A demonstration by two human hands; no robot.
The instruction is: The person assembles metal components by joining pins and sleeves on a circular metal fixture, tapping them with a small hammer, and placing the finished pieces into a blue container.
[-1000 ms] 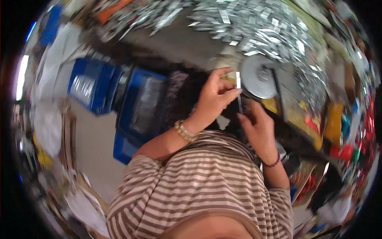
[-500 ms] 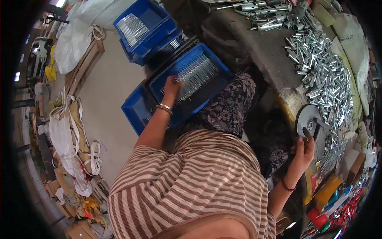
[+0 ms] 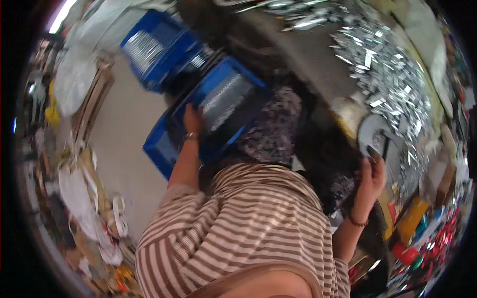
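On my left side, the grip (image 3: 193,119) is down at the near-left part of a blue tray (image 3: 251,77), with its back toward me. Motion blur softens the fingers, so I cannot tell whether they are apart, together or closed on something. Just beside it, to its right, the thin metal rods (image 3: 226,102) lie in a row inside that tray; I can't make out whether any fingertip touches them. A bracelet (image 3: 191,136) circles the wrist behind.

On my right side, the other grip (image 3: 371,180) is raised near the edge of the work surface (image 3: 315,57), fingers partly bent and pointing away from me. Something dark shows at the fingertips, too blurred for me to say whether it is a held piece or part of a finger, so I cannot tell if this one is clamped. From my view it overlaps the lower edge of a round grey disc (image 3: 370,130); contact I can't confirm.

Beyond the disc, I see a big heap of shiny metal pieces (image 3: 392,82) spread over the surface. Past the tray, at upper left, a blue bin (image 3: 161,25) holds more metal rods (image 3: 143,52) lined up side by side.
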